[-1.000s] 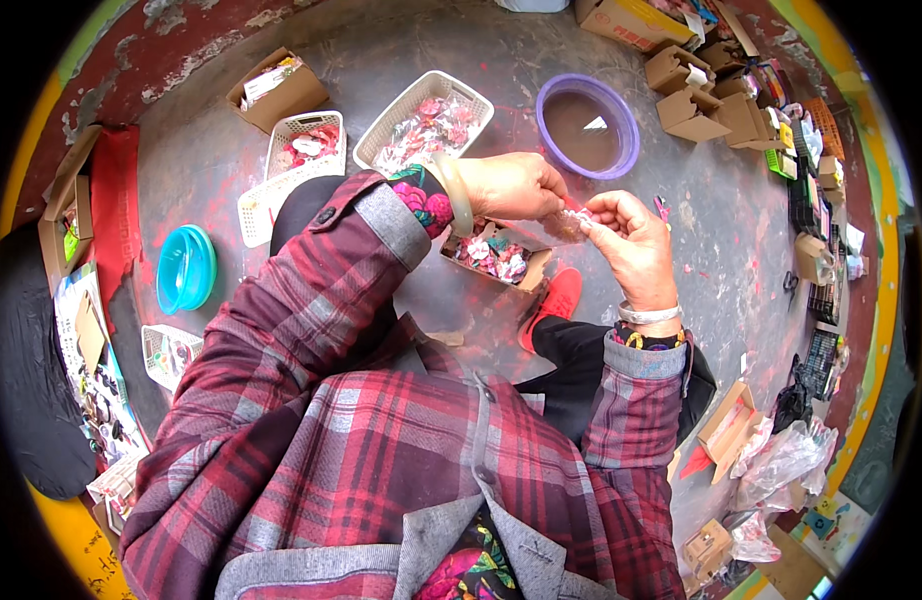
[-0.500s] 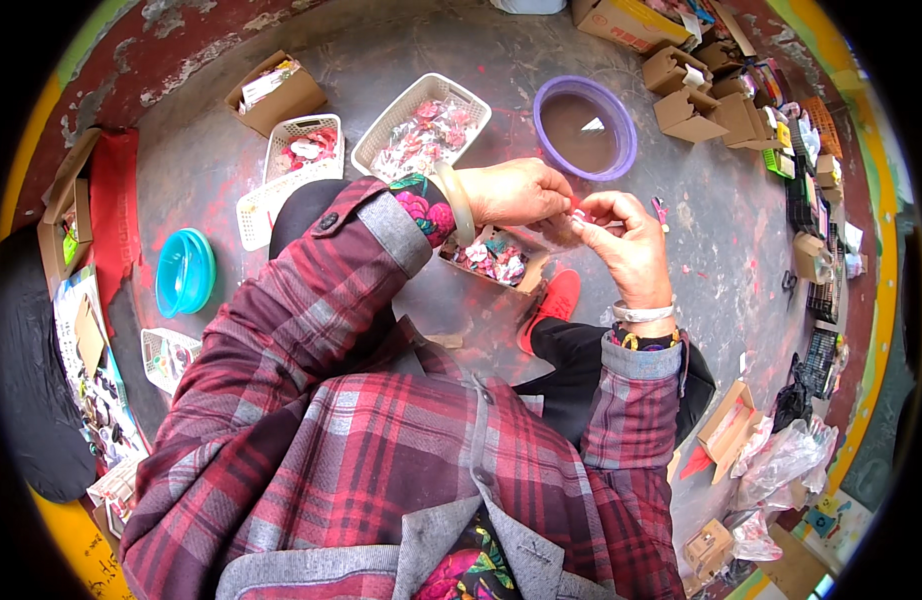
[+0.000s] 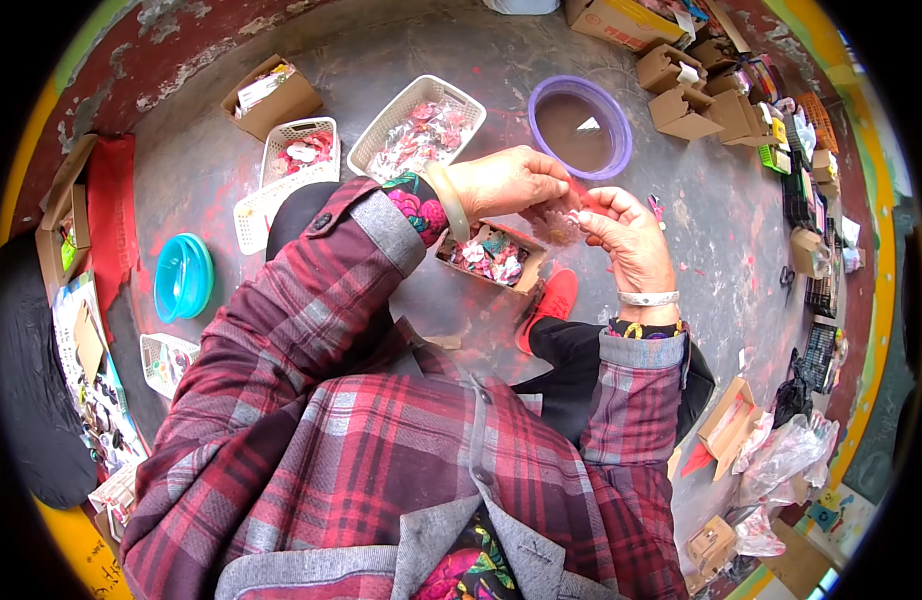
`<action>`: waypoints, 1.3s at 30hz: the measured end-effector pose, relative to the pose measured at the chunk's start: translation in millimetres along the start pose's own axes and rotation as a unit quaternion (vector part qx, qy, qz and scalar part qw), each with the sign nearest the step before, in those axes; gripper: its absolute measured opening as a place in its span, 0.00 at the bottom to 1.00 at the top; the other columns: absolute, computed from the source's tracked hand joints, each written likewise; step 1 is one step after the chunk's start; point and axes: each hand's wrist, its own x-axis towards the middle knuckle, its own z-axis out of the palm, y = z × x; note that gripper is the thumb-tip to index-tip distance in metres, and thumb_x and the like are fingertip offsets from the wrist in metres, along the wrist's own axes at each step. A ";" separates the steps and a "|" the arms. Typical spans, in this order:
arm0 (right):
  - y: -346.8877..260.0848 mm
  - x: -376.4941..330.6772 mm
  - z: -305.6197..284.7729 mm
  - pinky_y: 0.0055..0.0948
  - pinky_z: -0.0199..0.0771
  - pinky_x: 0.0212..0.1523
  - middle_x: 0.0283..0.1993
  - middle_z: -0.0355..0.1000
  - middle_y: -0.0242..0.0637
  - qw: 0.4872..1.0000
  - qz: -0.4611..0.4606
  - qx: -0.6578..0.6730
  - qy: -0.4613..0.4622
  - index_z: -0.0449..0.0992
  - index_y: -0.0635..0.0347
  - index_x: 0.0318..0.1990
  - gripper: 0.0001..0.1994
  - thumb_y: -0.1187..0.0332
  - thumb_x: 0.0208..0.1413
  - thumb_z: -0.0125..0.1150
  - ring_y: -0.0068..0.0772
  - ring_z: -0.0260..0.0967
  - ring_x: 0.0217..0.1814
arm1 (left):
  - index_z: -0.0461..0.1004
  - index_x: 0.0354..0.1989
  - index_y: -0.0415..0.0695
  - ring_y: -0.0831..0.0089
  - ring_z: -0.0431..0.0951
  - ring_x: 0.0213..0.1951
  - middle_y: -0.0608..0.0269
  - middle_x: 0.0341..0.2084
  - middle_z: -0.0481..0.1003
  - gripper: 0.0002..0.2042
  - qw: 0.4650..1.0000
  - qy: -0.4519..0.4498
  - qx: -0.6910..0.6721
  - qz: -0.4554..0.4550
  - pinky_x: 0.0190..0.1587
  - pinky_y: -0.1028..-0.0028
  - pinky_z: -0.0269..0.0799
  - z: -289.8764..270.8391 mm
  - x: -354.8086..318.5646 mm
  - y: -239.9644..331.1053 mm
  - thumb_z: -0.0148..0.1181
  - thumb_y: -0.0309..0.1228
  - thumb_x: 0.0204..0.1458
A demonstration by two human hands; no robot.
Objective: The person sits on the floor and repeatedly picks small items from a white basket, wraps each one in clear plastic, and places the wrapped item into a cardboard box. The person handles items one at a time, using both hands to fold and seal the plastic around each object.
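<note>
Grip Status and Layout

Left hand [image 3: 508, 184] and right hand [image 3: 634, 240] pinch a translucent pink piece [image 3: 557, 229] above the floor [image 3: 726, 262], near the far right corner of an open cardboard box [image 3: 533, 267]. Purple basin [image 3: 627, 130] stands beyond.

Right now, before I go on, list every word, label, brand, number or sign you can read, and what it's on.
I don't copy print out; here is where it stands:
Cardboard box, top right: red print on its side.
Yellow strip, lower left: dark marks like writing, too blurred to read.
Pinkish piece held: no print I can make out.
</note>
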 end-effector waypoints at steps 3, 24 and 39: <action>0.4 -0.1 1.1 0.17 0.64 0.34 0.34 0.70 0.30 1.000 -0.009 0.001 -0.008 0.71 0.64 0.40 0.14 0.76 0.44 0.62 0.17 0.66 0.33 | 0.69 0.45 0.34 0.73 0.74 0.42 0.58 0.40 0.74 0.14 0.999 -0.002 0.037 0.004 0.47 0.73 0.70 -0.6 3.5 -5.3 0.45 0.32 0.58; -5.1 -2.3 0.8 0.14 0.63 0.30 0.32 0.71 0.28 1.000 -0.021 -0.009 0.015 0.73 0.61 0.39 0.15 0.59 0.51 0.60 0.16 0.66 0.33 | 0.70 0.40 0.39 0.73 0.75 0.39 0.57 0.37 0.75 0.12 0.980 0.093 -0.175 -0.011 0.44 0.75 0.69 1.4 -3.4 10.1 0.43 0.33 0.58; 7.3 6.9 14.3 0.15 0.62 0.25 0.27 0.71 0.28 0.993 -0.063 0.075 0.072 0.75 0.62 0.32 0.06 0.69 0.51 0.60 0.16 0.64 0.25 | 0.75 0.38 0.43 0.84 0.71 0.33 0.71 0.33 0.75 0.10 0.980 0.154 -0.122 0.007 0.27 0.86 0.59 6.3 -3.2 3.2 0.59 0.34 0.50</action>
